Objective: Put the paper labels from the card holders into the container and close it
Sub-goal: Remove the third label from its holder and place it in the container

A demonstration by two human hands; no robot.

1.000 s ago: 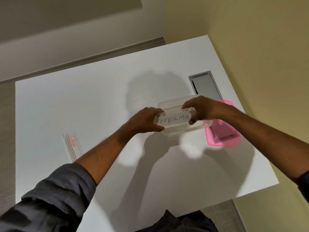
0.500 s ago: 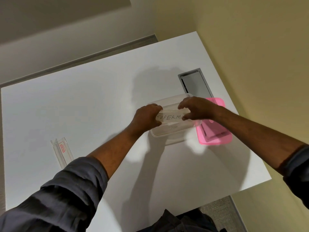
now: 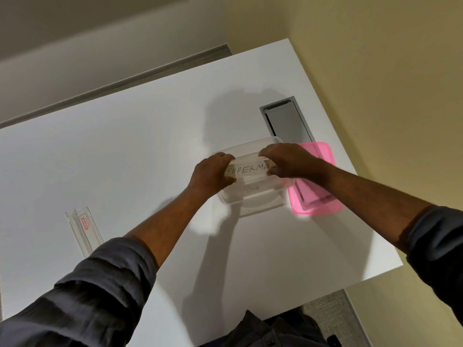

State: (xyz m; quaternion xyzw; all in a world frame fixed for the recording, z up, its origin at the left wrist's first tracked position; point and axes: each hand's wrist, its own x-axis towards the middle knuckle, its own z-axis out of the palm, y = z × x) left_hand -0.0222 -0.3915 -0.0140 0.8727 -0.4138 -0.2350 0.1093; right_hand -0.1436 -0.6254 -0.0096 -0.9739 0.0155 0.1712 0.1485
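Both hands grip one clear acrylic card holder with the hand-lettered white paper label (image 3: 246,169) in it: the left hand (image 3: 213,172) is closed on one end and the right hand (image 3: 288,160) on the other, so its long axis runs straight between them. It hangs directly above the open clear plastic rectangular container (image 3: 250,196), where a slip marked "DOG" (image 3: 252,189) already lies. Judging by this, the label only needs to go straight down; the translucent pink rectangular lid (image 3: 318,196) waits just beside the right wrist, the nearer one for closing.
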